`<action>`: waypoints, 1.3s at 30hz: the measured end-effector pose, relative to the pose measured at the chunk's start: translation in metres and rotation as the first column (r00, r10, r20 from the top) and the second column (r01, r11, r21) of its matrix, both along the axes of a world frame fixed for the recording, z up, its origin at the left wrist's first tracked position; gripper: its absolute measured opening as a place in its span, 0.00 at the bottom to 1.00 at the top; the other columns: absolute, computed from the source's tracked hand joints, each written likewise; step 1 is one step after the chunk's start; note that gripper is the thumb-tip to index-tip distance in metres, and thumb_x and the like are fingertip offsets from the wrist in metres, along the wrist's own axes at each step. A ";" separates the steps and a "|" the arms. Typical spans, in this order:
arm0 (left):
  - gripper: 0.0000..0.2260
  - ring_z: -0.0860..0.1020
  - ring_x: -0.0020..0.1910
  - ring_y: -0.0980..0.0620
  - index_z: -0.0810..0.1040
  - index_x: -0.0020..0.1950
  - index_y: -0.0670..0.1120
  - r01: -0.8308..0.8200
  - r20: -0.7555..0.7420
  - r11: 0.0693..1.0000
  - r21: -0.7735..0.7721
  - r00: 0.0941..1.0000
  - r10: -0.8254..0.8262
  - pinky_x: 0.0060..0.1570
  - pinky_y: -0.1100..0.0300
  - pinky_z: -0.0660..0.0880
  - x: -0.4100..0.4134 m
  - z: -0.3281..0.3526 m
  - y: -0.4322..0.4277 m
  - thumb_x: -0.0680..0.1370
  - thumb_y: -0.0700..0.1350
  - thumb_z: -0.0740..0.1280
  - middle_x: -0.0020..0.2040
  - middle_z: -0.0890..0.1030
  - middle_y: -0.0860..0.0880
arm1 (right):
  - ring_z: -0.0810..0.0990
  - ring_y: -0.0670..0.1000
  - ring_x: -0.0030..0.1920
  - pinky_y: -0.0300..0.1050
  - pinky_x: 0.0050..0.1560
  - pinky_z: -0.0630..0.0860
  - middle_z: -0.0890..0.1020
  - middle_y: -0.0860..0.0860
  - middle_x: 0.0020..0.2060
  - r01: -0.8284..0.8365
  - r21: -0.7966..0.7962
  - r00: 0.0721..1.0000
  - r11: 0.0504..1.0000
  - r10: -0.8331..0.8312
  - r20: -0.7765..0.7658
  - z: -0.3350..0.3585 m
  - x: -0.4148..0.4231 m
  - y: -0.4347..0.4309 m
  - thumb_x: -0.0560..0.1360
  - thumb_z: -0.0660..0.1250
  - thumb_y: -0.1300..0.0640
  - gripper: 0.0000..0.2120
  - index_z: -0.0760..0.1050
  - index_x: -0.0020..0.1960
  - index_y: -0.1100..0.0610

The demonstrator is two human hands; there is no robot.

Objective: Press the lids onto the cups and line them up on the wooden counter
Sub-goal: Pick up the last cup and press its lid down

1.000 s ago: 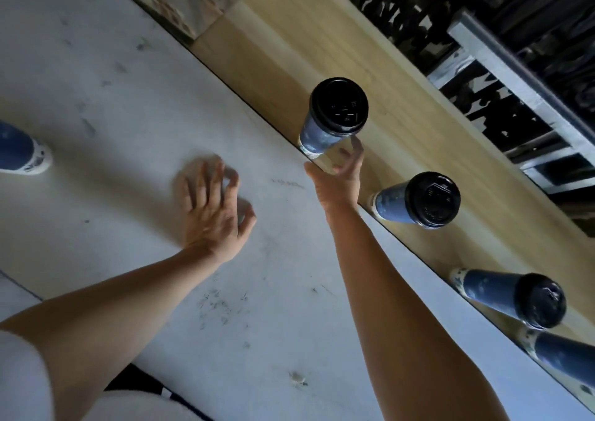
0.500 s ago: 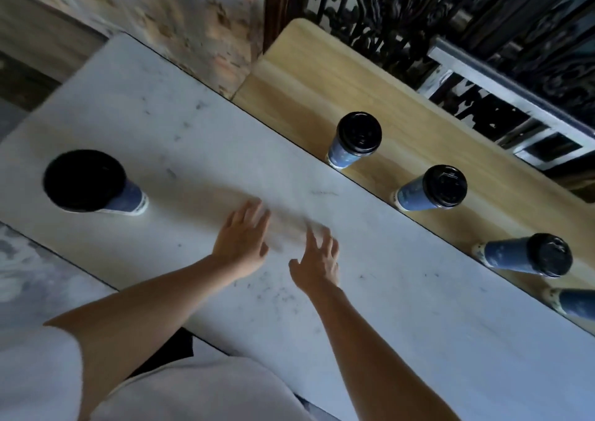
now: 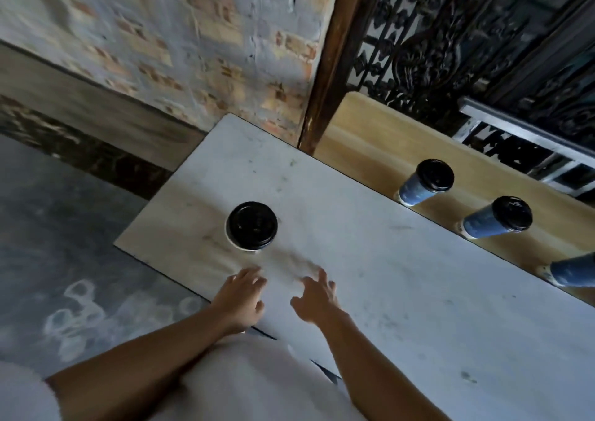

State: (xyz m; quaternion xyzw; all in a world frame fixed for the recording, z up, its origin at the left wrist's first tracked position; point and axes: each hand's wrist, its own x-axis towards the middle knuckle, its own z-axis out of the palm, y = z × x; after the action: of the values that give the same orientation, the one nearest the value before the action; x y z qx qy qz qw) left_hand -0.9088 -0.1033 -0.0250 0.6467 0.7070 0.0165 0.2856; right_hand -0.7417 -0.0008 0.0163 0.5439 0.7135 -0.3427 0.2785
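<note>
Hovering low over the near edge of the white marble table (image 3: 386,259), the left hand (image 3: 240,295) and the right hand (image 3: 317,301) are side by side but apart. Their fingers are loose and spread, and they hold nothing. Both point at the blue paper cup with a black plastic lid (image 3: 251,226). It stands alone on the left part of this table, just past the fingertips. I think it goes next, because its lid is on but it is not in the row. To the right, on the long light wooden table (image 3: 370,131), stand the first row cup (image 3: 425,182) and the second row cup (image 3: 497,218). The third row cup (image 3: 573,269) is cut off at the right edge. They line up with gaps between them, so each is easy to grab. The lone cup would likely go on the bare wood at the left end. Whether its lid is pushed down all the way, I cannot tell.
</note>
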 end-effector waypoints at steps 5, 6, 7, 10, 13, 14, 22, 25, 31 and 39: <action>0.19 0.80 0.57 0.36 0.81 0.60 0.39 -0.381 0.232 0.924 -0.039 0.896 0.379 0.56 0.51 0.77 -0.070 -0.004 0.002 0.73 0.48 0.65 0.58 0.80 0.37 | 0.75 0.53 0.66 0.45 0.62 0.75 0.75 0.51 0.70 0.098 -0.152 0.987 0.983 -0.116 -0.109 0.017 -0.026 0.014 0.77 0.67 0.50 0.22 0.74 0.70 0.50; 0.18 0.79 0.60 0.39 0.79 0.63 0.39 -0.451 0.255 0.890 -0.061 0.855 0.451 0.58 0.55 0.74 -0.080 0.004 0.009 0.76 0.46 0.67 0.61 0.79 0.39 | 0.77 0.52 0.62 0.46 0.58 0.78 0.77 0.51 0.67 0.156 -0.168 0.976 0.973 -0.178 -0.126 0.023 -0.028 0.020 0.77 0.67 0.50 0.21 0.74 0.70 0.51; 0.18 0.77 0.62 0.41 0.77 0.65 0.40 -0.504 0.282 0.856 -0.118 0.809 0.515 0.57 0.57 0.71 -0.090 0.007 0.014 0.76 0.43 0.69 0.63 0.78 0.41 | 0.78 0.52 0.60 0.47 0.55 0.80 0.78 0.51 0.65 0.211 -0.163 0.962 0.964 -0.234 -0.141 0.030 -0.030 0.027 0.77 0.68 0.51 0.21 0.74 0.69 0.51; 0.23 0.78 0.61 0.46 0.75 0.65 0.45 -0.522 0.418 0.831 -0.192 0.723 0.551 0.51 0.58 0.72 -0.109 0.015 0.031 0.72 0.44 0.75 0.60 0.78 0.48 | 0.80 0.54 0.59 0.50 0.59 0.80 0.80 0.51 0.63 0.326 -0.016 0.913 0.945 -0.319 -0.254 0.054 -0.038 0.048 0.77 0.68 0.52 0.19 0.75 0.68 0.51; 0.38 0.79 0.61 0.49 0.74 0.67 0.51 -0.459 0.533 0.878 -0.135 0.713 0.455 0.55 0.52 0.80 -0.115 0.011 0.047 0.60 0.56 0.81 0.61 0.79 0.52 | 0.80 0.52 0.57 0.47 0.55 0.79 0.81 0.49 0.61 0.409 0.052 0.830 0.911 -0.348 -0.435 0.088 -0.055 0.058 0.77 0.68 0.51 0.20 0.74 0.68 0.50; 0.45 0.78 0.63 0.51 0.71 0.71 0.50 -0.441 0.576 0.891 -0.112 0.702 0.419 0.59 0.50 0.79 -0.116 -0.001 0.052 0.58 0.59 0.83 0.64 0.78 0.52 | 0.79 0.51 0.57 0.46 0.54 0.77 0.80 0.48 0.62 0.395 0.065 0.816 0.916 -0.318 -0.483 0.098 -0.063 0.057 0.77 0.69 0.49 0.22 0.73 0.70 0.48; 0.42 0.76 0.67 0.59 0.66 0.70 0.63 -0.386 0.738 0.922 0.027 0.630 0.243 0.66 0.59 0.74 -0.084 0.046 0.054 0.61 0.49 0.82 0.66 0.77 0.59 | 0.61 0.53 0.73 0.44 0.60 0.68 0.63 0.47 0.75 -0.008 0.189 0.892 0.982 0.092 -0.443 0.115 -0.109 0.027 0.71 0.74 0.45 0.43 0.56 0.80 0.44; 0.39 0.78 0.61 0.59 0.67 0.66 0.64 -0.412 0.737 0.911 -0.002 0.615 0.280 0.62 0.54 0.78 -0.079 0.052 0.053 0.58 0.57 0.79 0.62 0.80 0.60 | 0.61 0.55 0.71 0.46 0.63 0.69 0.63 0.49 0.75 -0.067 0.267 0.917 0.961 0.165 -0.364 0.114 -0.110 0.024 0.71 0.74 0.48 0.42 0.57 0.80 0.47; 0.39 0.80 0.57 0.60 0.69 0.68 0.57 -0.406 0.726 0.914 0.016 0.633 0.268 0.57 0.53 0.80 -0.069 0.048 0.046 0.61 0.51 0.83 0.58 0.81 0.60 | 0.63 0.52 0.70 0.47 0.65 0.70 0.65 0.46 0.73 -0.052 0.325 0.929 0.944 0.166 -0.332 0.120 -0.097 0.030 0.70 0.74 0.52 0.40 0.60 0.78 0.46; 0.39 0.79 0.59 0.62 0.66 0.68 0.62 -0.393 0.745 0.919 -0.031 0.604 0.283 0.58 0.57 0.79 -0.054 0.049 0.041 0.62 0.54 0.82 0.59 0.80 0.63 | 0.69 0.49 0.69 0.43 0.63 0.73 0.70 0.44 0.70 -0.058 0.242 0.912 0.969 0.150 -0.381 0.121 -0.090 0.017 0.67 0.75 0.58 0.39 0.66 0.75 0.44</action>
State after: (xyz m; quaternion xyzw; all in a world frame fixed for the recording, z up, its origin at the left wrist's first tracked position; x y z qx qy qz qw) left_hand -0.9627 -0.0626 0.0236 0.4566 0.6374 0.3775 0.4927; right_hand -0.8318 0.0159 0.1372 0.4525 0.8173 -0.3470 0.0828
